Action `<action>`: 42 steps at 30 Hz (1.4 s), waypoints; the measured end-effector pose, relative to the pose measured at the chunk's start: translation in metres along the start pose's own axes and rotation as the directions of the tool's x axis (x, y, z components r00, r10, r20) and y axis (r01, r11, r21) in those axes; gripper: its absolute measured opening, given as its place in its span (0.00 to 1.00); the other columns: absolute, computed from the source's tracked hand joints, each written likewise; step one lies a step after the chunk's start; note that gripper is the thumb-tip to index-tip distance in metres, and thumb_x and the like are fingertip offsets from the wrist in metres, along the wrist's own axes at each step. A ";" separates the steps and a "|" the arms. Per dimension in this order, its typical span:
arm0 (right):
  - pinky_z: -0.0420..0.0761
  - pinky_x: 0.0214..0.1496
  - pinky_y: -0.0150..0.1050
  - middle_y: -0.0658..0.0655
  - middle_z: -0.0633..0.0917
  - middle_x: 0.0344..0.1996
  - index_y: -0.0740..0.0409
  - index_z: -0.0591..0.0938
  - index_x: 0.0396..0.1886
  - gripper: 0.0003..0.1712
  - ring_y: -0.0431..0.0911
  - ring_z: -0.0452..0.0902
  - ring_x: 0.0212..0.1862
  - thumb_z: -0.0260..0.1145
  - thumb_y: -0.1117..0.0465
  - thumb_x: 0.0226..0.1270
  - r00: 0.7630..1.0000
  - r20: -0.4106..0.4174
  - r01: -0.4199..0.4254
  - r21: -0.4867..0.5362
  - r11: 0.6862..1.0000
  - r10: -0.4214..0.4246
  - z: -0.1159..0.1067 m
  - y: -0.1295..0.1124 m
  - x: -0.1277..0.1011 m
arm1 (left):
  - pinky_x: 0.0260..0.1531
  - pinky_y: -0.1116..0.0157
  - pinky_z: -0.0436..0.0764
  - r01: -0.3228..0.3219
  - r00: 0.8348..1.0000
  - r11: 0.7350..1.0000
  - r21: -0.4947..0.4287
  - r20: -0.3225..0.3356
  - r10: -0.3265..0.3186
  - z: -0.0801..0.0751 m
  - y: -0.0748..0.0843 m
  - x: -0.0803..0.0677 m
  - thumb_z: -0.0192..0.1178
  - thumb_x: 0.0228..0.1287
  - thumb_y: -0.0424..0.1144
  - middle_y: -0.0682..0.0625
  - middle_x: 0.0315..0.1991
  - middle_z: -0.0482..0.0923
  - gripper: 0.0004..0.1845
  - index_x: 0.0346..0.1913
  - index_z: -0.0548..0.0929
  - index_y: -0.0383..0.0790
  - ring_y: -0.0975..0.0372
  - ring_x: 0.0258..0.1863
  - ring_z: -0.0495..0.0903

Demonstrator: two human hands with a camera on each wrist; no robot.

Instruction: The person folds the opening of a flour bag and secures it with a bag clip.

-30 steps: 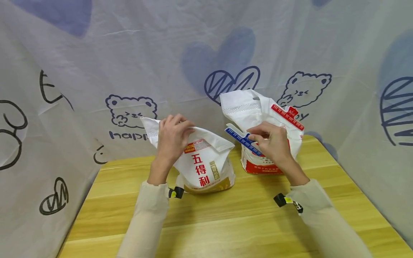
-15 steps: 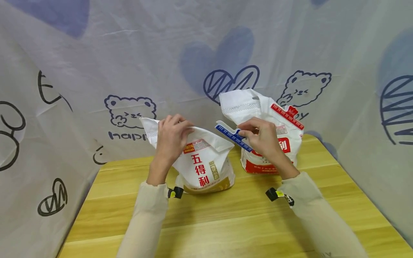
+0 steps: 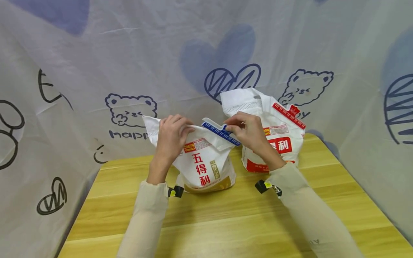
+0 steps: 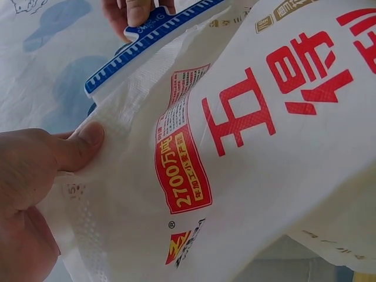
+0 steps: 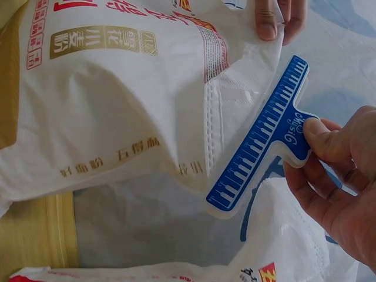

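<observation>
Our right hand [image 3: 247, 130] has carried the pinched blue sealing clip [image 3: 221, 133] leftward to the folded top of the flour bag [image 3: 201, 161] on the worktop [image 3: 226, 222], which our left hand [image 3: 171, 138] grips; the fold could spring open if the clip bites crooked.

The left hand [image 3: 171, 138] hides the near bag's [image 3: 206, 166] folded top corner.

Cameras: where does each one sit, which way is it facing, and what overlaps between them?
Head: worn high, looking forward and down at the table; both forearms, left hand, right hand show.
Left wrist: beside the left hand, facing the near bag; thumb shows.
Right wrist: by the right hand, facing the blue clip; fingers show.
Shared: all three show the clip at the near bag's folded top.
</observation>
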State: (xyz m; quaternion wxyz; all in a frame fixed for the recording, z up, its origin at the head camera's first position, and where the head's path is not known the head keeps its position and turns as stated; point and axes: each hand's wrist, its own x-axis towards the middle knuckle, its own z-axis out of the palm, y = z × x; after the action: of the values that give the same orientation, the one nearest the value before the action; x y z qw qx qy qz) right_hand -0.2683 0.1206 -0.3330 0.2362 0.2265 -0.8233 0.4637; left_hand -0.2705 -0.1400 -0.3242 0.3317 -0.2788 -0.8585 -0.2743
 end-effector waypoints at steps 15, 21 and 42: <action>0.87 0.44 0.42 0.56 0.89 0.38 0.63 0.89 0.41 0.06 0.48 0.86 0.38 0.73 0.71 0.65 0.997 0.077 -0.018 0.019 1.000 0.016 0.018 -0.006 0.006 | 0.61 0.47 0.69 0.000 0.999 0.993 -0.115 0.038 0.004 0.000 0.001 0.003 0.69 0.63 0.26 0.43 0.42 0.85 0.08 0.44 0.85 0.35 0.50 0.44 0.79; 0.87 0.44 0.43 0.57 0.88 0.38 0.64 0.89 0.42 0.07 0.50 0.86 0.39 0.72 0.72 0.65 0.995 0.098 -0.026 0.034 0.999 0.022 0.020 -0.008 0.008 | 0.62 0.47 0.71 0.001 1.000 0.994 -0.110 0.026 0.002 -0.001 0.001 0.003 0.65 0.65 0.23 0.42 0.43 0.85 0.08 0.45 0.84 0.33 0.49 0.45 0.80; 0.87 0.46 0.42 0.58 0.86 0.41 0.64 0.88 0.47 0.11 0.50 0.85 0.41 0.73 0.70 0.65 0.988 0.146 -0.063 0.038 0.997 0.057 0.022 -0.010 0.006 | 0.56 0.48 0.73 -0.006 0.999 0.993 -0.117 -0.033 0.003 0.002 0.000 0.005 0.66 0.66 0.25 0.43 0.40 0.85 0.04 0.42 0.85 0.33 0.50 0.41 0.80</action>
State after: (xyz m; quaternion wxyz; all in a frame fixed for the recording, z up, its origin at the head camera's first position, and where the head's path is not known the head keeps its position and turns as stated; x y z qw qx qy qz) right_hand -0.2712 0.0959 -0.3335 0.1568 0.2399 -0.8346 0.4704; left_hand -0.2746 -0.1377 -0.3219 0.3291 -0.2953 -0.8348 -0.3281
